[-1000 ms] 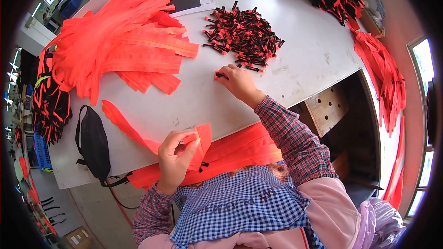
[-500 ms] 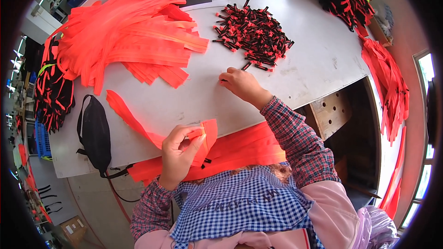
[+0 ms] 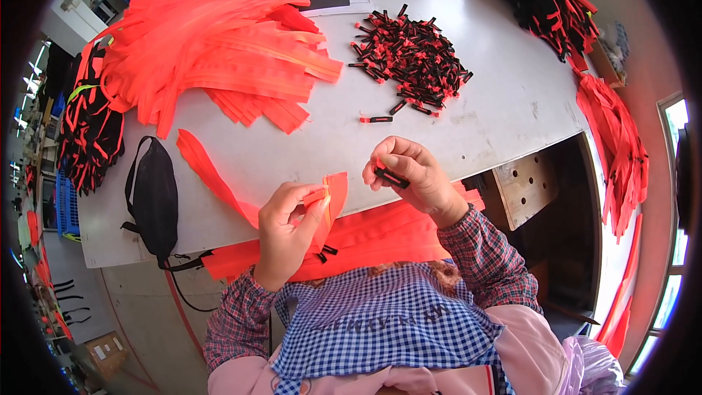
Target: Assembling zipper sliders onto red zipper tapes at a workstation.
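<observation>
The right hand (image 3: 409,175) pinches a small black slider (image 3: 391,177) near the counter (image 3: 512,102) edge, while the left hand (image 3: 289,230) clamps the orange zipper tape (image 3: 333,194) end. It looks like the threading step, which calls for aligning slider and tape; the slider pile (image 3: 413,58) lies farther off.

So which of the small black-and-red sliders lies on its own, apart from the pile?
The single slider on the bare table, just below-left of the pile of sliders, lying flat between the pile and the right hand.
</observation>
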### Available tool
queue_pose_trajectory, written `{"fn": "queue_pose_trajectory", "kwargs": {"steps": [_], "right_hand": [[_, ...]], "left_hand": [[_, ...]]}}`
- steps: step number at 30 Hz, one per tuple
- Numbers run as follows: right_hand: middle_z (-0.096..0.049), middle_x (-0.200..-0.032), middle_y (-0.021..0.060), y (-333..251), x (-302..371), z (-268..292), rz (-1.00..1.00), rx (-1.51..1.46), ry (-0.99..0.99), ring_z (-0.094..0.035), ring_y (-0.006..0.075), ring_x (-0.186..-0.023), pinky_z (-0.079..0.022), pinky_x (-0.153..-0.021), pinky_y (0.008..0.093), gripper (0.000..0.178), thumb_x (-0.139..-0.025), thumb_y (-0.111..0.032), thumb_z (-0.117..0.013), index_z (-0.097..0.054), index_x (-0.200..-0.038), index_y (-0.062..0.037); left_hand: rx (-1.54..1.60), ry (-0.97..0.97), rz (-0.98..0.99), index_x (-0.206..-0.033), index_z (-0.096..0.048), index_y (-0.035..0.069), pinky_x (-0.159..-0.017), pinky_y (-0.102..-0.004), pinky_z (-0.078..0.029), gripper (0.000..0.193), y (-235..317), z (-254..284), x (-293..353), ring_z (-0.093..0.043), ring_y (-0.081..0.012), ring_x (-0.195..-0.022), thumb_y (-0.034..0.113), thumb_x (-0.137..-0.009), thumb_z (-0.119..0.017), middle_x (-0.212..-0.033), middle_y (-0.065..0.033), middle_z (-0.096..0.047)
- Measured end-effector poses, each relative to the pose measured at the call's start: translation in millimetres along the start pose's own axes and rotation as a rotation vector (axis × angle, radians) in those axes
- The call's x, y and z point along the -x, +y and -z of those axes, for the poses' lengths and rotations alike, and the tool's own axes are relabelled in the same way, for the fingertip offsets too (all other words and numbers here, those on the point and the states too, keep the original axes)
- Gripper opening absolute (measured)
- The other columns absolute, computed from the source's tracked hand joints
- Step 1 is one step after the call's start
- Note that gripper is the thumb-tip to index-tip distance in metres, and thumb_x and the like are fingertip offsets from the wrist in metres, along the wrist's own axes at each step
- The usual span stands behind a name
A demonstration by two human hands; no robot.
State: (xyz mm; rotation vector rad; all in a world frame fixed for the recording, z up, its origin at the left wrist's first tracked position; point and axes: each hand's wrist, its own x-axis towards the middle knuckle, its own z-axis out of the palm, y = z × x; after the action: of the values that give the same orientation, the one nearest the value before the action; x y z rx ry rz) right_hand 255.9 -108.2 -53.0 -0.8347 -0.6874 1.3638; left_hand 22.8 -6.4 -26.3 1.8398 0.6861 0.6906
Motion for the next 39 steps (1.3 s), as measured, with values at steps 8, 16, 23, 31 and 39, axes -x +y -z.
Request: {"fn": "queue_pose_trajectory", "kwargs": {"steps": [8, 16, 23, 31, 39], "right_hand": [[-0.071, -0.098, 0.0056, -6, 18, -52, -0.157, 0.005, 0.009, -0.069, 0.0120, -0.084, -0.057, -0.074, 0.0260, 0.033, -0.106, -0.033, -0.056, -0.065, -0.116, -0.0028], [-0.071, -0.096, 0.0041, 5, 16, -59, -0.075, 0.101, 0.084, -0.067, 0.0087, -0.085, -0.057, -0.075, 0.0243, 0.025, -0.103, -0.026, -0.062, -0.066, -0.110, -0.0017], [-0.071, -0.093, 0.0032, 7, 16, -66, 0.085, 0.503, 0.128, -0.063, 0.0058, -0.084, -0.054, -0.074, 0.0223, 0.025, -0.100, -0.022, -0.066, -0.071, -0.108, 0.0016], [-0.071, -0.102, 0.0031, 0, 7, -61, 0.245, 0.709, 0.185, -0.063, 0.0074, -0.089, -0.053, -0.078, 0.0244, 0.022, -0.099, -0.019, -0.069, -0.071, -0.111, -0.0003], [-0.071, -0.104, 0.0009, 3, 8, -51, -0.106, 0.154, -0.087, -0.064, 0.0079, -0.091, -0.055, -0.080, 0.0247, 0.018, -0.099, -0.014, -0.068, -0.072, -0.113, -0.0033]], "left_hand": [[-0.127, 0.004, -0.272, -0.109, -0.070, 0.000, -0.076, -0.0315, -0.058, 0.020, 14, -7, 5, -0.070, -0.0215, -0.090, -0.005, -0.089, -0.068, -0.101, -0.0102, -0.068], [-0.187, 0.020, -0.331, -0.108, -0.071, -0.001, -0.069, -0.0307, -0.058, 0.024, 14, -8, 8, -0.071, -0.0218, -0.085, -0.008, -0.085, -0.071, -0.101, -0.0107, -0.068], [-0.241, 0.024, -0.352, -0.105, -0.071, -0.001, -0.066, -0.0308, -0.057, 0.023, 10, -6, 7, -0.070, -0.0224, -0.082, -0.008, -0.084, -0.072, -0.098, -0.0110, -0.068], [0.126, -0.069, -0.094, -0.110, -0.070, -0.002, -0.078, -0.0268, -0.057, 0.020, 7, 6, 4, -0.069, -0.0147, -0.094, -0.003, -0.091, -0.070, -0.104, -0.0076, -0.070], [0.446, -0.193, 0.144, -0.128, -0.063, 0.001, -0.089, -0.0245, -0.052, 0.032, 9, 15, 2, -0.064, -0.0096, -0.100, 0.000, -0.096, -0.067, -0.110, -0.0029, -0.067]]}}
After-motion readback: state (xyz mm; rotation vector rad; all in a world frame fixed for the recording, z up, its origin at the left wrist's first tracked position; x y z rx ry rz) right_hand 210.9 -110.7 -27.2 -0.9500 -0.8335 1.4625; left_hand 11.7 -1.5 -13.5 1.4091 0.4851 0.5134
